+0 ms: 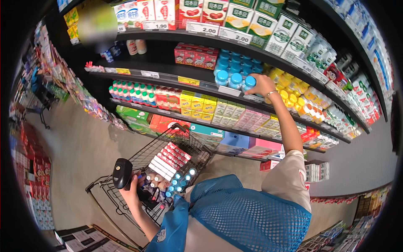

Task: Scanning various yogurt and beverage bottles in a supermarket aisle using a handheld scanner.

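On the middle shelf, my right hand (262, 84) is closed around a blue-capped bottle (250, 82) at the right end of the front row. More blue-capped bottles (222, 76) stand beside and behind it. A black handheld barcode scanner (122, 173) is gripped in my left hand (133, 189), above the wire shopping cart (138, 151). Inside the cart lie red and white drink cartons (173, 156), several blue-capped bottles (179, 182) and small white-capped bottles (155, 181).
Red drink boxes (195, 56) sit left of the bottles, yellow bottles (285, 83) right. A shelf edge with price tags (189, 81) runs below. Large cartons (239, 15) fill the shelf above. A person (37, 80) stands near another cart at far left.
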`<state>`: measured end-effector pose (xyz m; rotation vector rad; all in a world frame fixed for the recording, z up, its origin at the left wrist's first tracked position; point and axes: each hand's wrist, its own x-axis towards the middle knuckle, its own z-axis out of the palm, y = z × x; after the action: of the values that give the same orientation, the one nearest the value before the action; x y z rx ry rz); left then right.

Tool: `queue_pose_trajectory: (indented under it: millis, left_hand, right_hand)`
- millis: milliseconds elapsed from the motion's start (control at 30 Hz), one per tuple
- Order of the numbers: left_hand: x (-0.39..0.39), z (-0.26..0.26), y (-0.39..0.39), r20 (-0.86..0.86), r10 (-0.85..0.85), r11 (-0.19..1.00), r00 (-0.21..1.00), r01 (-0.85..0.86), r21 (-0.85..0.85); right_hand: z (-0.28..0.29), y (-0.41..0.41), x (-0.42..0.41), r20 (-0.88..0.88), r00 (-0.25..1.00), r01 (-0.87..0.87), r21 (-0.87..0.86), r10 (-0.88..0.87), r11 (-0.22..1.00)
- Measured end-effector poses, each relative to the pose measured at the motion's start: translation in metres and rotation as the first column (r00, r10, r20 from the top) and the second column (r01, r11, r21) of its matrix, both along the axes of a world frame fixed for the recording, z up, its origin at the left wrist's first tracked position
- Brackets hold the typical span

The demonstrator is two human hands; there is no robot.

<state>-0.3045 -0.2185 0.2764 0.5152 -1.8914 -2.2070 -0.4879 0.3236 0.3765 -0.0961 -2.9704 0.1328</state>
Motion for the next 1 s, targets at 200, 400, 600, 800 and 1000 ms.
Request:
queue_pose_trajectory:
  millis: [200,400,600,800,1000]
  left_hand:
    - [0.012,-0.006,-0.005,0.01,0.038,0.999,0.999,-0.038,0.01]
    - [0.021,-0.004,-0.008,0.008,0.009,1.0,1.0,-0.009,-0.002]
    - [0.038,0.004,-0.011,0.014,0.071,0.997,0.997,-0.071,-0.001]
    - [0.061,-0.003,-0.019,0.031,0.156,0.988,0.987,-0.155,-0.021]
    - [0.08,-0.001,-0.024,0.054,0.264,0.964,0.963,-0.261,-0.05]
  right_hand:
    - [-0.018,0.009,-0.003,-0.012,0.998,-0.054,0.012,0.054,0.998]
    - [-0.039,0.031,-0.011,-0.102,0.976,-0.185,0.097,0.194,0.978]
    - [-0.031,0.005,-0.003,-0.216,0.942,-0.247,0.074,0.257,0.966]
    - [-0.025,-0.079,0.005,-0.453,0.8,-0.422,0.042,0.393,0.906]
    - [-0.084,-0.156,-0.012,-0.397,0.747,-0.628,-0.155,0.534,0.763]
